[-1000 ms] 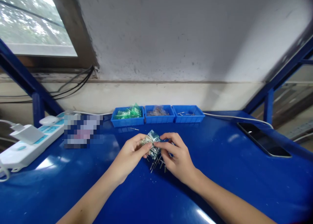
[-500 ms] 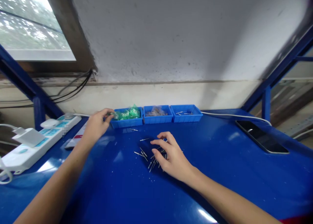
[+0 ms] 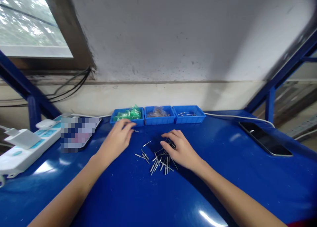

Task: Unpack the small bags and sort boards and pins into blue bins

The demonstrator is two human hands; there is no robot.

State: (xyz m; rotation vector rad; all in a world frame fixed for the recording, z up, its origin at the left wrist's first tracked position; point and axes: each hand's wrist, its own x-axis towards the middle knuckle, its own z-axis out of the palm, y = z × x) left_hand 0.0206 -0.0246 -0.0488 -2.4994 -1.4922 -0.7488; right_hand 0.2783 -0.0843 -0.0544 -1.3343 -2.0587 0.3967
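A loose pile of silvery blind rivets (image 3: 157,162) lies on the blue table, several of them scattered at its left side. My right hand (image 3: 183,151) hovers over the pile's upper right, thumb and fingers curved and apart, partly covering some rivets. My left hand (image 3: 117,139) is just in front of the left blue bin (image 3: 138,122), its thumb and forefinger apart. Close to those fingertips lies a single rivet (image 3: 136,131). In the left bin are green plastic bags (image 3: 132,113).
The middle bin (image 3: 159,120) holds a clear bag; the right bin (image 3: 189,119) has a few rivets. A white power strip (image 3: 27,151) with plugs and a blurred flat item (image 3: 81,134) are on the left. A dark phone (image 3: 264,139) lies right, near a white cable (image 3: 230,116).
My left hand has come away from the left bin's outer edge, rightward and nearer to me. My right hand has shifted slightly right, uncovering more rivets.
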